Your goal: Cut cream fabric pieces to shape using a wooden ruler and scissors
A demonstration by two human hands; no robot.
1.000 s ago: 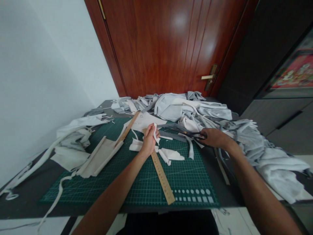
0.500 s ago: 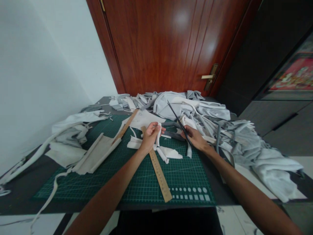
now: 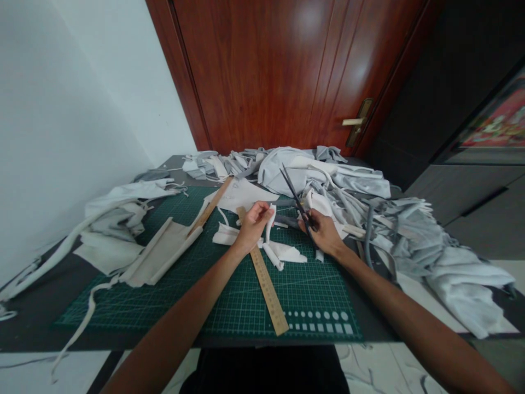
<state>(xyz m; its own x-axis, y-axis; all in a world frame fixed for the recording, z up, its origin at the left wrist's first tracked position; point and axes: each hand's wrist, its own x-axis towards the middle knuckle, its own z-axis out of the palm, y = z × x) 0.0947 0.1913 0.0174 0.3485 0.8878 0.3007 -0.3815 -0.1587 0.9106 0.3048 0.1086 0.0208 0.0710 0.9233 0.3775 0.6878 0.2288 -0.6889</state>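
Note:
Between the thumb and fingers of my left hand is a narrow white fabric strip, its lower end hanging toward the mat. My right hand is closed around black scissors, whose blades point up and away to the left, slightly parted. The scissors are apart from the strip. Below my hands, white fabric scraps lie on the green cutting mat. Dark grey strips lie between my two hands, partly hidden. A wooden ruler runs under my left wrist toward the mat's front edge.
A second wooden ruler rests on a beige fabric piece at the left. Grey and white fabric heaps line the back, with more fabric at the right. Behind the table stands a wooden door.
The scissors' blades have parted slightly, and my right hand has turned a little. My left hand still pinches the white strip, now seen more separately from my fingers. The view has shifted slightly.

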